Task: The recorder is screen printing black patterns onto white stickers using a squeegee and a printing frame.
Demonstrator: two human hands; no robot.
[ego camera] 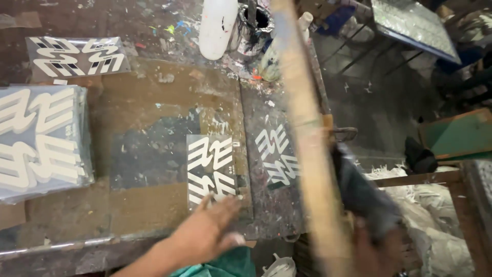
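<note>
The left hand (pixel 207 233) lies flat and open, fingers spread, on the paint-stained workbench (pixel 154 87). Its fingertips touch the lower edge of a small dark sheet (pixel 211 169) printed with a white zigzag pattern. This sheet lies flat near the middle of the bench, on a darker rectangular patch of the surface.

The right hand (pixel 376 246) is at the lower right, blurred. It is closed around the dark lower part of a long wooden-framed tool (pixel 307 128), which runs diagonally from the top centre of the view to the bottom right. The exact finger position cannot be told.

Just right of the small sheet, a second white zigzag print (pixel 277 156) shows on the dark bench panel, close to the wooden frame.

At the left edge, a stack of larger sheets (pixel 41 141) with the same white pattern rests on the bench. Behind it, at the upper left, a single dark sheet (pixel 77 55) bears two white zigzag marks side by side.

At the top centre stand a white plastic bottle (pixel 218 28) and, just beside it, a paint-smeared can (pixel 253 31).
</note>
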